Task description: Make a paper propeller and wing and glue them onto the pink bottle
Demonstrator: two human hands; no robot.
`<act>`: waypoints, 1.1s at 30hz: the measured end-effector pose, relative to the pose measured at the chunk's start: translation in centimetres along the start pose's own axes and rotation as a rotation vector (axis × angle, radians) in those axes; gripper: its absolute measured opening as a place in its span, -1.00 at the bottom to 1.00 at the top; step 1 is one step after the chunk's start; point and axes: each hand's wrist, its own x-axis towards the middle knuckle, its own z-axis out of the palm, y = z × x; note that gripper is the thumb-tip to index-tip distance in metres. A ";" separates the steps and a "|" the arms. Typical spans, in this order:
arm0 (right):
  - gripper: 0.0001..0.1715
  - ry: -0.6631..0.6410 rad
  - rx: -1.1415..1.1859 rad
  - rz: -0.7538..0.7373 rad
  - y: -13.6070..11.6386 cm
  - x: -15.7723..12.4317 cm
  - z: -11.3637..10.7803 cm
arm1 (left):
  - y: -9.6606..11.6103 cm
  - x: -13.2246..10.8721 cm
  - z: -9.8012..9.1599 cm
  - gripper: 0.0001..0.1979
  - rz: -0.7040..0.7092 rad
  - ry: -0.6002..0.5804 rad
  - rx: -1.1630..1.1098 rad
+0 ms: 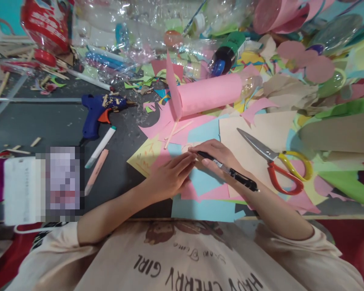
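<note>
My right hand (217,155) is closed around a black pen (241,178), whose clip end slants back over my forearm. Its writing end is partly hidden among my fingers. Beside it my left hand (172,173) lies with fingers stretched out over the papers, its fingertips meeting those of my right hand. Just past the fingertips is a small pale piece of paper (186,148) with a curved line drawn on it. Under my hands are blue paper (204,182), pink scraps and a yellow sheet (144,155) with orange marks.
Open scissors (271,155) lie right on beige card (230,129). A pink paper-wrapped bottle (210,93) lies ahead. Left are a blue glue gun (94,113), two markers (100,146), a white box-like device (21,190) and a blurred-out item. Plastic bottles and scraps crowd the back.
</note>
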 end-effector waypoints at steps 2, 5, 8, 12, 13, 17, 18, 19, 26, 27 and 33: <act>-0.32 -0.004 -0.003 0.000 0.1 0.0 0.1 | 0.0 0.0 0.1 -0.61 0.000 -0.006 -0.003; -0.38 0.013 0.048 -0.004 0.1 -0.1 0.2 | 0.0 -0.1 0.2 -0.59 -0.009 -0.024 0.003; -0.51 0.178 0.195 0.035 0.0 -0.4 0.3 | 0.0 -0.2 0.3 -0.59 0.000 -0.031 0.014; -0.72 0.320 0.152 0.057 0.2 -0.5 0.0 | -0.1 -0.3 0.4 -0.56 0.016 -0.052 0.022; -0.76 0.291 0.083 0.026 0.4 -0.4 0.0 | -0.2 -0.3 0.4 -0.56 0.021 -0.051 0.030; -0.77 0.149 -0.169 -0.110 1.4 0.0 0.2 | -0.2 -0.2 0.3 -0.57 0.043 -0.017 0.060; -0.76 0.132 -0.202 -0.117 1.6 0.1 0.4 | -0.2 -0.2 0.3 -0.57 0.046 -0.007 0.066; -0.75 0.122 -0.222 -0.115 1.7 0.1 0.5 | -0.2 -0.1 0.3 -0.58 0.049 0.004 0.072; -0.70 0.117 -0.291 -0.066 1.7 -0.1 1.0 | -0.2 -0.1 0.4 -0.60 0.053 0.046 0.073; -0.70 0.122 -0.294 -0.068 1.7 -0.1 1.0 | -0.2 -0.1 0.4 -0.60 0.057 0.044 0.066; -0.68 0.160 -0.320 -0.091 1.7 0.1 1.2 | -0.3 -0.2 0.4 -0.56 0.036 -0.020 0.042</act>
